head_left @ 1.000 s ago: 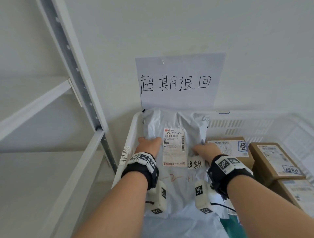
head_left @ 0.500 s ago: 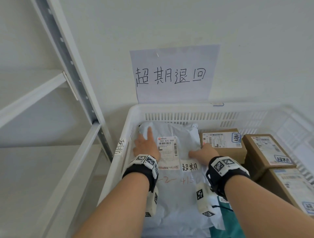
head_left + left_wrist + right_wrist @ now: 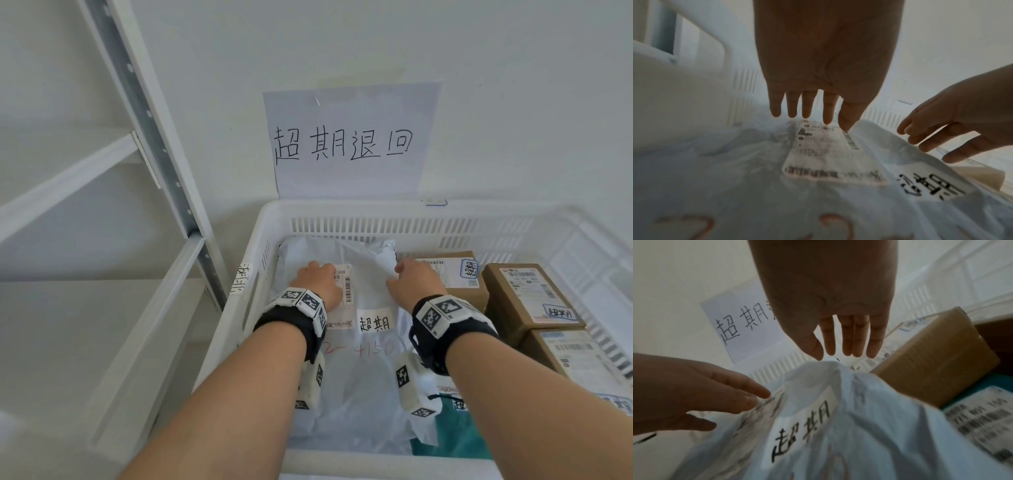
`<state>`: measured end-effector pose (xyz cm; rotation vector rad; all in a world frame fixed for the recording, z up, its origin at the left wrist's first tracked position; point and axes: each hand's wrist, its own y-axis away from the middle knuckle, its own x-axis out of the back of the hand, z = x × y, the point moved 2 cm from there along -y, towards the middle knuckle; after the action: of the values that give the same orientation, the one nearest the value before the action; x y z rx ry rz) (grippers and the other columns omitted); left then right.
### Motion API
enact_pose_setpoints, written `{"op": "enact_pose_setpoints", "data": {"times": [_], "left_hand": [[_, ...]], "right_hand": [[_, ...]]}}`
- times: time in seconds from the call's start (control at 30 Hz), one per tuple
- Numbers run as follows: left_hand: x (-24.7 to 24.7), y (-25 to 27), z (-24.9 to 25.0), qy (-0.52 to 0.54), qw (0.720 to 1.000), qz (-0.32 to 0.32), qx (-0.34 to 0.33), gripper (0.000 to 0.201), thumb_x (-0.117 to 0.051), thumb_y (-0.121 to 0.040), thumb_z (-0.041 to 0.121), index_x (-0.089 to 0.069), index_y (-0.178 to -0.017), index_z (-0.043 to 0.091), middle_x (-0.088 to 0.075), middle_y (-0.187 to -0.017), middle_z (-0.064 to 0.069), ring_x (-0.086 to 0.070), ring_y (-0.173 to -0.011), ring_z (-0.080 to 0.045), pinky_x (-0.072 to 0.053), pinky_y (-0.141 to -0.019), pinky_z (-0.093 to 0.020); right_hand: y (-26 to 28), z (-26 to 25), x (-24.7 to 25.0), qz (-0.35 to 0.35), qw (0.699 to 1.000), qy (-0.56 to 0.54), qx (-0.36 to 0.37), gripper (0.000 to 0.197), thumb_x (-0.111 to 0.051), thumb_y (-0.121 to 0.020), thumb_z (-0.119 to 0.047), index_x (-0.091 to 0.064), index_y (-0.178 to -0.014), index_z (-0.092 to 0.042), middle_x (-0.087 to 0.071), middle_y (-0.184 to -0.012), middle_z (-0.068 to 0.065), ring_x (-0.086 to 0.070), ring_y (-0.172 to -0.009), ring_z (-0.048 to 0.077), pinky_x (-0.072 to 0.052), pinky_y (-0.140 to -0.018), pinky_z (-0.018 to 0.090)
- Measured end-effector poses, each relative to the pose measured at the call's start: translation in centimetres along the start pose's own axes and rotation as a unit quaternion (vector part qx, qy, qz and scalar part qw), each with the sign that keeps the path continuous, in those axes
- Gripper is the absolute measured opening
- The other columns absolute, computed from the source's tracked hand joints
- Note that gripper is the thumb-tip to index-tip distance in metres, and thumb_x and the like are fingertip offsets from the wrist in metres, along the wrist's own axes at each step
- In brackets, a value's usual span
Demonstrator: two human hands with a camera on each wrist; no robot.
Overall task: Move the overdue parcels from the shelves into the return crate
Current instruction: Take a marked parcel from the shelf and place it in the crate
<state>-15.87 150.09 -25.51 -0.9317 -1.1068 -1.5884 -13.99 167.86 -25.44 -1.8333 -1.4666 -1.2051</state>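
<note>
A white poly-bag parcel (image 3: 363, 370) with a shipping label and a handwritten sticker lies flat in the left part of the white return crate (image 3: 342, 209). My left hand (image 3: 315, 277) is over the label with straight fingers (image 3: 828, 113), the thumb tip touching the barcode. My right hand (image 3: 416, 282) reaches to the bag's crumpled far right corner, fingers (image 3: 849, 345) straight and holding nothing. The left wrist view shows the parcel (image 3: 756, 178) below both hands, and the right wrist view shows it (image 3: 838, 426) too.
Three labelled cardboard boxes (image 3: 448, 274) (image 3: 527, 294) (image 3: 575, 356) fill the crate's right side, with a teal parcel (image 3: 455, 435) under the bag near the front. A handwritten paper sign (image 3: 349, 144) hangs on the wall. A white shelf unit (image 3: 154, 154) stands at the left.
The bag went from leaning on the crate's back rim to lying flat inside. Both hands let go of it; the right hand slid to its far right corner.
</note>
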Motion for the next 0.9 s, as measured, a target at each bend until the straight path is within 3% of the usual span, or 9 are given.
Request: {"op": "enact_pose_setpoints", "data": {"times": [0.13, 0.2, 0.27, 0.33, 0.4, 0.5, 0.57, 0.67, 0.9], "left_hand": [[2.0, 0.8, 1.1, -0.007, 1.0, 0.008, 0.001, 0.037, -0.049, -0.095, 0.025, -0.054, -0.131, 0.016, -0.046, -0.135, -0.009, -0.049, -0.121, -0.028, -0.045, -0.099, -0.039], [2.8, 1.7, 1.7, 0.0, 1.0, 0.021, -0.002, 0.034, -0.05, -0.095, 0.025, -0.057, -0.127, 0.014, -0.048, -0.135, -0.009, -0.05, -0.121, -0.028, -0.045, -0.099, -0.039], [3.3, 2.7, 2.3, 0.009, 0.999, 0.032, -0.004, 0.023, -0.051, -0.095, 0.023, -0.06, -0.114, 0.014, -0.053, -0.127, -0.008, -0.053, -0.117, -0.027, -0.047, -0.097, -0.037], [4.2, 3.9, 2.8, 0.008, 0.999, 0.042, -0.006, 0.006, -0.05, -0.094, 0.019, -0.053, -0.099, 0.02, -0.054, -0.11, -0.005, -0.058, -0.107, -0.024, -0.048, -0.092, -0.034], [5.6, 5.0, 3.1, 0.004, 0.998, 0.055, -0.007, 0.005, -0.051, -0.093, 0.016, -0.05, -0.095, 0.021, -0.049, -0.102, -0.001, -0.059, -0.097, -0.023, -0.048, -0.086, -0.032], [7.8, 6.8, 3.3, 0.0, 0.997, 0.069, 0.015, 0.011, -0.053, -0.091, 0.016, -0.048, -0.085, 0.024, -0.048, -0.101, -0.002, -0.05, -0.093, -0.023, -0.042, -0.082, -0.029], [8.8, 8.0, 3.4, -0.005, 0.996, 0.085, 0.029, 0.013, -0.054, -0.09, 0.016, -0.049, -0.081, 0.025, -0.047, -0.099, -0.001, -0.049, -0.09, -0.023, -0.04, -0.079, -0.028], [9.5, 9.9, 3.4, -0.012, 0.994, 0.105, 0.039, 0.008, -0.054, -0.09, 0.018, -0.056, -0.098, 0.02, -0.051, -0.102, -0.002, -0.054, -0.095, -0.024, -0.044, -0.082, -0.03], [8.7, 14.8, 2.2, -0.001, 0.992, 0.117, 0.054, 0.01, -0.053, -0.089, 0.017, -0.058, -0.098, 0.019, -0.054, -0.104, -0.002, -0.055, -0.098, -0.024, -0.046, -0.086, -0.032]], "right_hand": [[0.6, -1.2, 2.3, 0.0, 0.999, 0.01, 0.033, 0.022, -0.05, -0.089, -0.017, -0.06, -0.108, -0.011, -0.063, -0.103, 0.008, -0.056, -0.091, 0.025, -0.044, -0.075, 0.03], [1.1, -1.7, 3.4, -0.003, 0.999, -0.008, 0.042, 0.01, -0.049, -0.09, -0.014, -0.056, -0.086, -0.012, -0.059, -0.082, 0.005, -0.054, -0.079, 0.025, -0.041, -0.067, 0.027], [1.6, -2.0, 4.4, -0.004, 0.999, -0.023, 0.049, 0.024, -0.047, -0.089, -0.011, -0.048, -0.065, -0.014, -0.052, -0.064, 0.002, -0.053, -0.07, 0.026, -0.038, -0.057, 0.024], [2.1, -2.4, 5.3, -0.006, 0.998, -0.024, 0.057, 0.031, -0.047, -0.088, -0.011, -0.043, -0.057, -0.015, -0.048, -0.056, 0.002, -0.05, -0.059, 0.024, -0.036, -0.053, 0.023], [2.6, -2.8, 6.1, -0.004, 0.997, -0.011, 0.074, 0.028, -0.049, -0.088, -0.013, -0.047, -0.061, -0.012, -0.049, -0.057, 0.003, -0.047, -0.052, 0.02, -0.036, -0.05, 0.023], [3.7, -4.0, 7.5, -0.004, 0.994, 0.013, 0.111, 0.016, -0.05, -0.089, -0.018, -0.06, -0.082, -0.008, -0.06, -0.073, 0.005, -0.055, -0.061, 0.018, -0.039, -0.051, 0.023], [4.6, -5.0, 8.2, 0.004, 0.989, 0.032, 0.142, 0.015, -0.051, -0.088, -0.017, -0.058, -0.079, -0.008, -0.06, -0.073, 0.005, -0.055, -0.063, 0.02, -0.039, -0.052, 0.022], [6.3, -6.3, 8.9, 0.023, 0.982, 0.067, 0.178, 0.015, -0.051, -0.086, -0.014, -0.054, -0.071, -0.01, -0.058, -0.071, 0.005, -0.053, -0.061, 0.022, -0.038, -0.051, 0.021], [10.8, -7.7, 8.2, 0.025, 0.97, 0.092, 0.223, 0.014, -0.049, -0.086, -0.017, -0.056, -0.076, -0.012, -0.061, -0.075, 0.003, -0.057, -0.065, 0.021, -0.044, -0.058, 0.024]]}}
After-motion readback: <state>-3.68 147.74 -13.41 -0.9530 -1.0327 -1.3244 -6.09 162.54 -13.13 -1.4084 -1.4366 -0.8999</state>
